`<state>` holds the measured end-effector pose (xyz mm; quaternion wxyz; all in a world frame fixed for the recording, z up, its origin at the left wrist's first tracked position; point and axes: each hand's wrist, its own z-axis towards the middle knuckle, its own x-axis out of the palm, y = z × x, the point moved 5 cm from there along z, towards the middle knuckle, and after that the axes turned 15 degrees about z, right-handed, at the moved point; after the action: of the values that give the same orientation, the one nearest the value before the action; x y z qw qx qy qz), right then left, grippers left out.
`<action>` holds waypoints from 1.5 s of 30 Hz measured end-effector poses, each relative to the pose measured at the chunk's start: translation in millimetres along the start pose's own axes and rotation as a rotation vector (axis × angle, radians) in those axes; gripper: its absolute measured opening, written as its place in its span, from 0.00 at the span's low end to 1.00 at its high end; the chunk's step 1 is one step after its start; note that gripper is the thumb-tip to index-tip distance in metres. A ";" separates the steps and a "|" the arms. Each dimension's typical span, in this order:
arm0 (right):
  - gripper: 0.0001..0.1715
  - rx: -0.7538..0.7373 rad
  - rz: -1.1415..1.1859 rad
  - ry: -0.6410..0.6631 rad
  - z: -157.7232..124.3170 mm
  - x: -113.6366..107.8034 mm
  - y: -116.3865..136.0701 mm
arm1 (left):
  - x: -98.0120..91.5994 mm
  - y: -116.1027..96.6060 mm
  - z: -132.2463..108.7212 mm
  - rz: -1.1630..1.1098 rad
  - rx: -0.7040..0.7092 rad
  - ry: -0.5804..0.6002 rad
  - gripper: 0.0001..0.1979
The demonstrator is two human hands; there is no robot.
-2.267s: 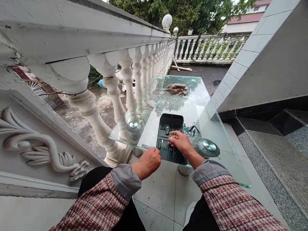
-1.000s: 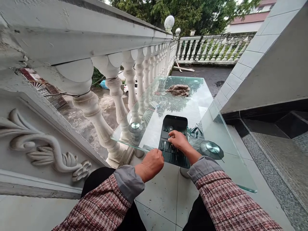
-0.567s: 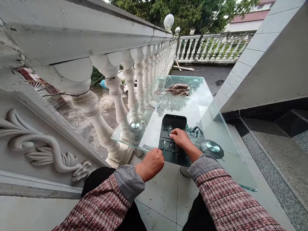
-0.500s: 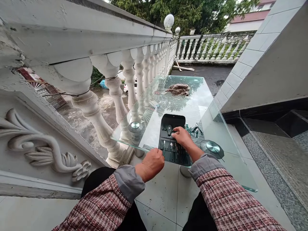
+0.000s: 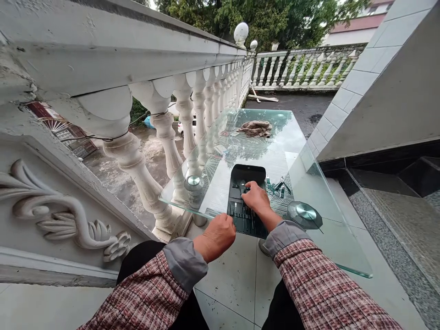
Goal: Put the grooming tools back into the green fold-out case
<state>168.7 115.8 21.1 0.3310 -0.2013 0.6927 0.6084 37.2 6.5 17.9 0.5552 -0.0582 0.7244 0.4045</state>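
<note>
A black manicure-style tool case point(image 5: 248, 171) lies unfolded at the near edge of the glass table point(image 5: 311, 174). Several slim metal tools point(image 5: 245, 222) sit side by side in its lower half. My left hand point(image 5: 218, 234) is closed on the case's near left edge, its fingertips partly hidden. Above the middle of the case, my right hand point(image 5: 257, 199) pinches what looks like a thin tool, mostly covered by the fingers. A dark round-ended piece point(image 5: 243, 184) rests in the upper half, by my right fingertips. Right of the case lie several small metal clippers point(image 5: 282, 187).
A crumpled brown cloth point(image 5: 255, 129) lies toward the table's far end. Round metal discs point(image 5: 305, 211) top the table legs under the glass. A white balustrade point(image 5: 167, 133) runs along the left; stone steps point(image 5: 395, 220) are on the right.
My right hand has moved slightly left and lower over the case, covering more of the thin tool. My left hand stays at the case's edge.
</note>
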 end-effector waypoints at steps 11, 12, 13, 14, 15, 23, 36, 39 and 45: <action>0.27 -0.042 -0.060 0.068 -10.6 8.2 8.1 | 6.8 -0.1 0.8 -0.012 -0.008 -0.026 0.06; 0.27 -0.045 -0.062 0.069 -11.8 7.5 8.7 | 6.6 -0.2 0.7 -0.009 -0.008 -0.029 0.06; 0.27 -0.048 -0.064 0.069 -12.8 6.5 9.3 | 6.3 -0.5 0.7 -0.006 -0.007 -0.033 0.06; 0.27 -0.051 -0.064 0.069 -13.4 5.3 9.9 | 6.0 -0.8 0.9 -0.004 -0.007 -0.036 0.06; 0.26 -0.056 -0.064 0.068 -13.9 4.0 10.4 | 5.8 -1.1 1.3 -0.003 -0.006 -0.040 0.06; 0.26 -0.121 -0.086 0.096 -20.5 -2.4 18.0 | 5.7 -1.9 2.9 -0.012 -0.013 -0.051 0.05; 0.27 -0.162 -0.206 0.149 -27.7 5.6 22.2 | 3.9 -1.3 4.1 -0.038 -0.019 -0.032 0.07; 0.27 -0.170 -0.224 0.150 -28.9 7.6 22.1 | 6.1 -2.5 3.8 -0.039 -0.017 -0.039 0.07; 0.22 -0.252 -0.190 0.188 -25.2 3.8 20.0 | 7.4 -3.6 2.8 -0.032 -0.011 -0.046 0.06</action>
<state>147.0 95.3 33.7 0.2929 -0.3615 0.6169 0.6348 38.5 8.5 9.6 0.5780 -0.0634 0.7081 0.4006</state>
